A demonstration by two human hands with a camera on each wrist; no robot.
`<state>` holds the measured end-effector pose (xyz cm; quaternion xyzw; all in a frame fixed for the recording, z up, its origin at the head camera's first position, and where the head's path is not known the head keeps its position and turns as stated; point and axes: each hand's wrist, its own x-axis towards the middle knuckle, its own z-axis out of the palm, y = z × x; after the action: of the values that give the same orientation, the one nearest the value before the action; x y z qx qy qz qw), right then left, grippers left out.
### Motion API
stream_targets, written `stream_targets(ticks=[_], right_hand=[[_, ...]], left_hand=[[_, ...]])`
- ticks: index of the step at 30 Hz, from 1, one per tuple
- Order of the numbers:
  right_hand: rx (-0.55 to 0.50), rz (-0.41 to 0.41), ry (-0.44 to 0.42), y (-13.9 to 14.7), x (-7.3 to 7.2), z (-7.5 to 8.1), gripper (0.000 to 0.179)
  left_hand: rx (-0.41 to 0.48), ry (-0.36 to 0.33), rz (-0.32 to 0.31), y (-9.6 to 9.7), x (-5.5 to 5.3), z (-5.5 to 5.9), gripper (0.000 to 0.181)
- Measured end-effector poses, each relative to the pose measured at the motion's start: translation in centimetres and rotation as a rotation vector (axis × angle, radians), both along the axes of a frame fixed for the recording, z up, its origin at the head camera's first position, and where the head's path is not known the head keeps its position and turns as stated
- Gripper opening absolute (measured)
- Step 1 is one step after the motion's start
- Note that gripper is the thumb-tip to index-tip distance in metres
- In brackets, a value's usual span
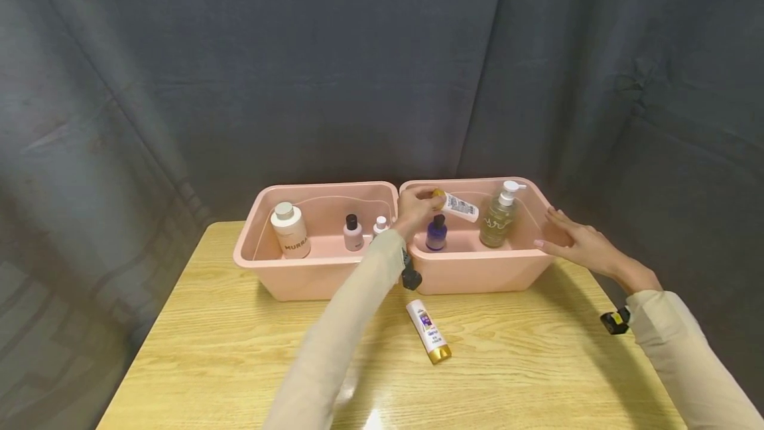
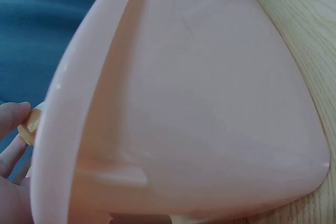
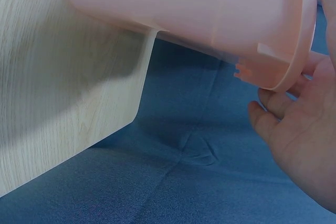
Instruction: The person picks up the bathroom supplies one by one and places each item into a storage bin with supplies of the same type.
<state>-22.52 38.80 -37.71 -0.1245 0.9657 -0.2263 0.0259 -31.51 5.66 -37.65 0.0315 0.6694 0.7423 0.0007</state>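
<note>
My left hand (image 1: 414,210) pinches the gold cap of a white tube (image 1: 462,207) over the right pink bin (image 1: 477,276). The tube slants down to the right, its printed back showing. In the left wrist view, the bin wall hides most of the tube, and only the gold cap (image 2: 30,128) shows at the fingers. Inside that bin stand a small blue bottle (image 1: 436,236) and a greenish pump bottle (image 1: 495,223). My right hand (image 1: 587,249) rests at the bin's right end, its fingers spread along the rim (image 3: 297,51).
Left of it stands a second pink bin (image 1: 310,283), holding a large white bottle (image 1: 292,236), a black-capped bottle (image 1: 353,237) and a white-capped bottle (image 1: 381,225). Another white tube with gold cap (image 1: 426,327) lies on the wooden table (image 1: 239,357). A dark curtain (image 1: 334,85) hangs behind.
</note>
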Motion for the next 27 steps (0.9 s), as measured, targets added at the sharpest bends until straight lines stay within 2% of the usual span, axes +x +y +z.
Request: stream_targets(ticks=[10, 18, 27], right_hand=[[0.009, 0.002, 0.004, 0.07, 0.01, -0.01, 0.09], [0.002, -0.006, -0.01, -0.05, 0.07, 0.05, 0.091], [0.002, -0.007, -0.011, -0.14, 0.12, 0.07, 0.09]], left_hand=[[-0.02, -0.002, 0.047, 0.54, -0.3, -0.16, 0.031], [-0.091, 0.028, 0.049, 0.51, -0.19, -0.08, 0.027], [-0.176, 0.052, 0.081, 0.66, -0.15, -0.08, 0.024]])
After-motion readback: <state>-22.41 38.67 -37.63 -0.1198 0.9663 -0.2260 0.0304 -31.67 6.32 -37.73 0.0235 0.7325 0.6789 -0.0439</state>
